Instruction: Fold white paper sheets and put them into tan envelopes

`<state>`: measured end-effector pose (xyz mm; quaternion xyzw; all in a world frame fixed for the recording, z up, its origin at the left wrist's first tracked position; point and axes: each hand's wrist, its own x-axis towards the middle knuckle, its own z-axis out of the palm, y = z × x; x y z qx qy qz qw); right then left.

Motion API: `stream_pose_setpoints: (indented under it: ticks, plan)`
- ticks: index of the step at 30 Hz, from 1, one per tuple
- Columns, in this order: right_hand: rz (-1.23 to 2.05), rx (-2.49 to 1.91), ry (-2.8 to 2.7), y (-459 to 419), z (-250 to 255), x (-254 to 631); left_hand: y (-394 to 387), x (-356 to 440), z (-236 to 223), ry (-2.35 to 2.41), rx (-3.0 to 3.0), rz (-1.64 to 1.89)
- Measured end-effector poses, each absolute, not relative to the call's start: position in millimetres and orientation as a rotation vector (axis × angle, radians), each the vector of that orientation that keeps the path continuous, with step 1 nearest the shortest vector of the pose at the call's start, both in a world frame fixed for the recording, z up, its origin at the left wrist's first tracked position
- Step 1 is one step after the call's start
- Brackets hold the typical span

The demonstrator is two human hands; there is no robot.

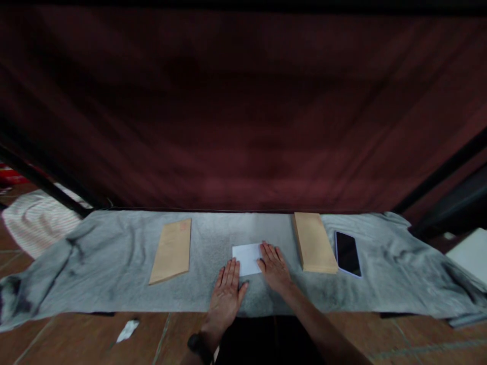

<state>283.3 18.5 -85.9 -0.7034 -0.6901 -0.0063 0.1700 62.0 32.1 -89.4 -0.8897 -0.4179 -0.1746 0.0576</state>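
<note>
A small white sheet of paper lies on the grey cloth in front of me, possibly folded. My left hand rests flat at its left edge, fingers stretched out and thumb apart. Flat over the right end of the paper is my right hand, with its fingers extended and covering that edge. Farther left lie brown envelopes, the top one with a small red mark in its upper corner. A thicker stack of brown envelopes sits to the right of my right hand.
A phone with a dark screen lies beside the right stack. The grey cloth covers a long narrow table against a dark red curtain. Crumpled white paper is on the tiled floor. Striped fabric lies at far left.
</note>
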Motion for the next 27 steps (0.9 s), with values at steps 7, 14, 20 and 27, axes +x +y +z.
stream_pose_setpoints:
  ticks: [7,14,20,27]
  plan:
    - [-0.06,-2.02,-1.912,15.2,-91.5,296.0,32.2,68.5,-80.7,-1.344,-2.713,-0.53]
    - [-0.037,-2.014,-1.897,14.8,-89.4,294.3,43.3,105.3,-70.6,-1.408,-2.726,-0.509]
    - [0.073,-2.031,-1.903,18.4,-82.3,299.2,49.0,107.6,-82.9,-1.464,-2.68,-0.474]
    - [0.33,-2.065,-2.009,54.6,-45.8,300.0,47.4,106.7,-82.4,-1.468,-2.696,-0.574]
